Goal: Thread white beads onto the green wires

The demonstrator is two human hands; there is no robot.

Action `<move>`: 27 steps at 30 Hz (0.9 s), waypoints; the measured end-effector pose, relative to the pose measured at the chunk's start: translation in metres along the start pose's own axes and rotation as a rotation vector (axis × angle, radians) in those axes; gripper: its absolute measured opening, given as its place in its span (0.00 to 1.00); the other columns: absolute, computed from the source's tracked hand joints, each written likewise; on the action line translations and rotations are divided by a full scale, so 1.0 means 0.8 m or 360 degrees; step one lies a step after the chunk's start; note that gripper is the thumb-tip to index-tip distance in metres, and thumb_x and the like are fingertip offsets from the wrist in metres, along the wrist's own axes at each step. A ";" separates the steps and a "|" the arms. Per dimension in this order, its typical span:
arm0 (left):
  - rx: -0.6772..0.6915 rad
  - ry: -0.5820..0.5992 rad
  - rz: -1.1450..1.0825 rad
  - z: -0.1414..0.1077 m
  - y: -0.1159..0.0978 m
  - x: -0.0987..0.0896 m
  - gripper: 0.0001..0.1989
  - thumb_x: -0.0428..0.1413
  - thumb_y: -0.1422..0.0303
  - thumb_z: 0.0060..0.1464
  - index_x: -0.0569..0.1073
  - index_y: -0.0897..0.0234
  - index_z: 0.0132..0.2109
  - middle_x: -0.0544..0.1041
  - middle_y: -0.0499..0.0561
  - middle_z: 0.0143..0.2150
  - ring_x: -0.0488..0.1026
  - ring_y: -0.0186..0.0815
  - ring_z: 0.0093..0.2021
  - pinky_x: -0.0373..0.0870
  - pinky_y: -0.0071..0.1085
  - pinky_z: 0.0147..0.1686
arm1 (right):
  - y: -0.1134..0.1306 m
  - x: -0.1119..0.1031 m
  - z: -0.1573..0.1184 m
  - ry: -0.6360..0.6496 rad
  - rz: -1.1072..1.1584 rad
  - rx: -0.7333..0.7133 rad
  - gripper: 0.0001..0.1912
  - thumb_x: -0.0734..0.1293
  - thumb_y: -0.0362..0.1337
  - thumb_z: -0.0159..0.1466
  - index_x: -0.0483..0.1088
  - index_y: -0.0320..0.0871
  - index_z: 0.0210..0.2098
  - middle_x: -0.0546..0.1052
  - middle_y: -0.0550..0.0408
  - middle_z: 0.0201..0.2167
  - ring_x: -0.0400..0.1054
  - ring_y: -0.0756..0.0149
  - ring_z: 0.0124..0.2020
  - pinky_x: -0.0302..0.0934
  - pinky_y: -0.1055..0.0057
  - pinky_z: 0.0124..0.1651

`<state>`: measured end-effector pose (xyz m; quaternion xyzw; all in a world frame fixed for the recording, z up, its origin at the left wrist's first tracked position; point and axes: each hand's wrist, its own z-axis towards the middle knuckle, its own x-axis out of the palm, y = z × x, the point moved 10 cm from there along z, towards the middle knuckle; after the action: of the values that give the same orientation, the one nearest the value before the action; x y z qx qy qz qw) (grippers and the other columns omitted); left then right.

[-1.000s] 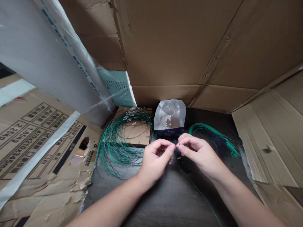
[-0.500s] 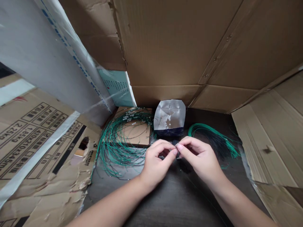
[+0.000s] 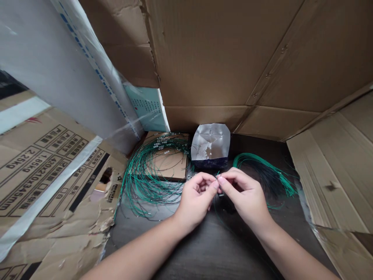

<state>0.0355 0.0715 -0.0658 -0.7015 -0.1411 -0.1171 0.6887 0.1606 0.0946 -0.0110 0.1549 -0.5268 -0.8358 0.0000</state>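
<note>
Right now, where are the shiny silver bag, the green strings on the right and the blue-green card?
Silver bag [image 3: 223, 139]: head view, its shiny inside wall.
Green strings [image 3: 251, 156]: head view, the curved top of the bundle.
Blue-green card [image 3: 145, 105]: head view, near its middle.

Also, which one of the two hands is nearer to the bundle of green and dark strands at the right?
The right hand: it is just to the left of the bundle and closer to the viewer. The left hand is farther left, beyond the right hand.
</note>
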 end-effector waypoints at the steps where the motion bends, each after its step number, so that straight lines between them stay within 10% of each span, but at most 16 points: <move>1: 0.0029 -0.0009 0.0012 0.001 -0.002 -0.001 0.22 0.68 0.51 0.54 0.74 0.66 0.37 0.76 0.46 0.28 0.65 0.25 0.20 0.63 0.22 0.19 | 0.003 -0.003 0.001 0.0008 -0.0043 -0.0017 0.07 0.71 0.39 0.69 0.80 0.46 0.35 0.77 0.57 0.28 0.73 0.67 0.28 0.68 0.71 0.32; 8: 0.0034 0.0050 0.0020 0.008 0.003 -0.001 0.23 0.70 0.51 0.53 0.74 0.67 0.36 0.78 0.48 0.29 0.75 0.30 0.32 0.71 0.26 0.38 | 0.053 -0.057 0.080 -0.0278 -0.0703 -0.0308 0.10 0.67 0.40 0.70 0.79 0.44 0.35 0.81 0.53 0.33 0.75 0.64 0.34 0.67 0.69 0.40; 12: -0.0142 0.0222 -0.0262 0.009 0.021 0.012 0.24 0.70 0.50 0.52 0.70 0.64 0.37 0.75 0.45 0.29 0.75 0.30 0.27 0.75 0.30 0.33 | -0.011 0.019 0.160 0.0800 -0.1805 0.0056 0.14 0.62 0.37 0.73 0.80 0.46 0.49 0.84 0.50 0.47 0.77 0.60 0.46 0.66 0.69 0.47; 17: -0.0247 0.0301 -0.0354 0.007 0.029 0.017 0.23 0.69 0.52 0.54 0.69 0.64 0.39 0.73 0.43 0.29 0.59 0.21 0.19 0.55 0.20 0.19 | -0.068 0.088 0.181 0.1460 -0.2062 0.0350 0.09 0.76 0.28 0.57 0.83 0.41 0.38 0.85 0.45 0.42 0.79 0.52 0.45 0.66 0.67 0.44; 27: -0.0250 0.0171 -0.0166 0.007 0.023 0.009 0.23 0.67 0.49 0.54 0.70 0.64 0.39 0.71 0.41 0.26 0.55 0.22 0.20 0.50 0.23 0.20 | -0.115 0.114 0.160 0.1782 -0.2085 0.0474 0.11 0.74 0.39 0.67 0.79 0.38 0.45 0.83 0.49 0.44 0.78 0.60 0.46 0.72 0.59 0.53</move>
<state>0.0485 0.0772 -0.0804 -0.7377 -0.1306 -0.2010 0.6311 0.0554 0.2332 -0.0650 0.8126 -0.3581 -0.3911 -0.2418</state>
